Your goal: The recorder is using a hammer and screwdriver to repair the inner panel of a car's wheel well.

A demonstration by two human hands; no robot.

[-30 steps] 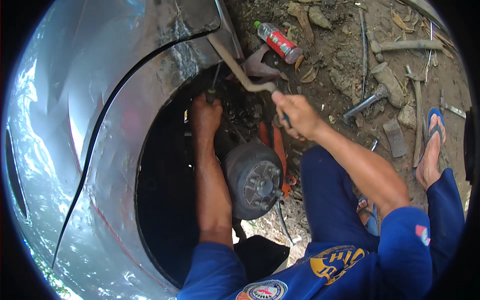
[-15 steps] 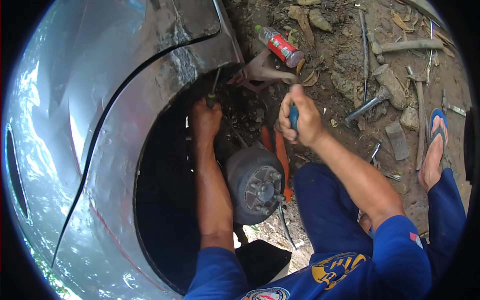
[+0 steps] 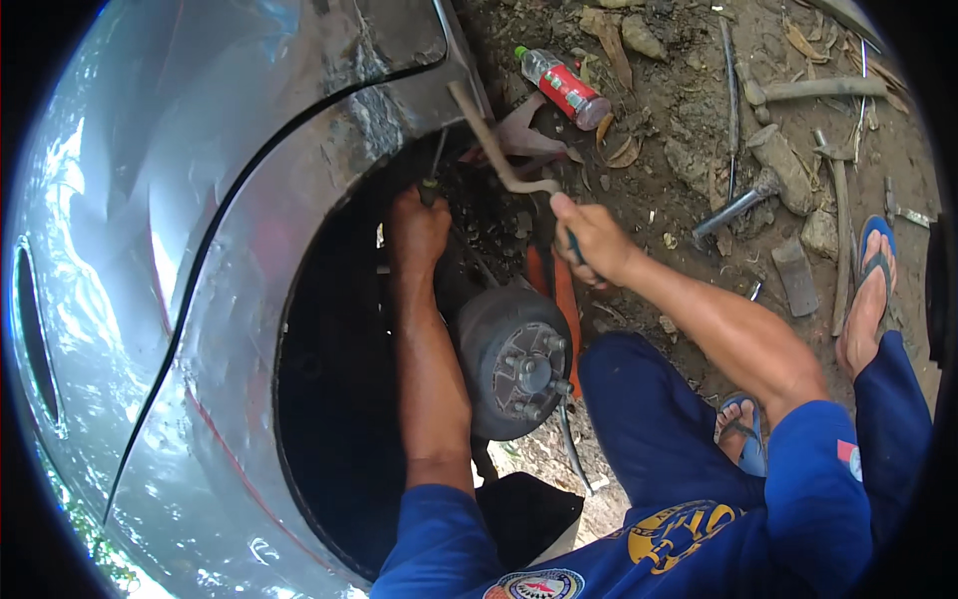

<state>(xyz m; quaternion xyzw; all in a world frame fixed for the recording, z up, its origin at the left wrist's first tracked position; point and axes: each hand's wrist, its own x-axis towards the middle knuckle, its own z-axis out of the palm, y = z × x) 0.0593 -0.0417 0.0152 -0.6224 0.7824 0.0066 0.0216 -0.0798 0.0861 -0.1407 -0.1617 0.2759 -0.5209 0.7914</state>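
My left hand (image 3: 417, 228) reaches inside the wheel arch of the silver car body (image 3: 239, 250). It is closed round a screwdriver (image 3: 437, 158), whose thin shaft points up toward the arch's edge. To the right, outside the arch, my right hand (image 3: 597, 240) grips the dark blue handle of a cranked metal tool (image 3: 489, 140). Its flat, brownish bar slants up and left, its far end over the body edge in this view; contact I cannot tell. Below and between the forearms sits the bare wheel hub (image 3: 517, 369) with several studs.
A plastic bottle with a red label (image 3: 565, 88) lies on the dirt. Farther right are a hammer (image 3: 736, 210), another long-handled hammer (image 3: 838, 225), a flat metal piece (image 3: 794, 276) and stones. Orange metal (image 3: 565, 309) stands behind the hub. A sandalled foot (image 3: 868, 290) is at right.
The cranked tool in my right hand has swung up and left, from roughly level to steeply slanted. My right hand has dropped slightly. My left hand keeps its hold on the screwdriver.
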